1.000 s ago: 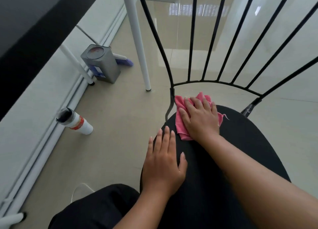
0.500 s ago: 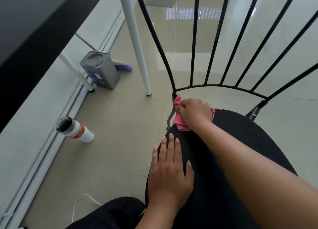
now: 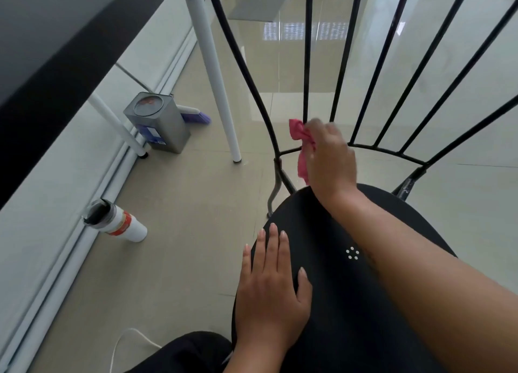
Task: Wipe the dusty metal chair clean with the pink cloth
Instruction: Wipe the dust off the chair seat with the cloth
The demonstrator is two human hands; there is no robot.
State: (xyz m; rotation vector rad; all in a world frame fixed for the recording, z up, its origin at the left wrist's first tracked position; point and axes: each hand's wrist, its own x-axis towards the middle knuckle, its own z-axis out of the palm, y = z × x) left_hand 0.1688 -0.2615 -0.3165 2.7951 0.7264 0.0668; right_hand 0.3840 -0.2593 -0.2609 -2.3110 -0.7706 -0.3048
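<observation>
Here, hand by hand:
Right hand (image 3: 329, 155): fingers curled tight around the cloth (image 3: 301, 145), bunched against the lower back bars of the chair (image 3: 350, 302), centre of the frame; slightly blurred.
Cloth: pink, crumpled; one end pokes up left of the knuckles, a tail hangs down across the curved rail.
Left hand (image 3: 270, 288): flat, fingers spread, holding nothing, palm down on the seat's left edge, lower centre.
Seat: black, round, a ring of small holes at its middle; bare between the hands.
Back bars: thin, fanning up to the top edge, gaps between them.
Floor left of chair: a tin (image 3: 157, 121) and a bottle (image 3: 117, 221) by the wall, well apart from the chair; a white leg (image 3: 213, 72) nearer.
</observation>
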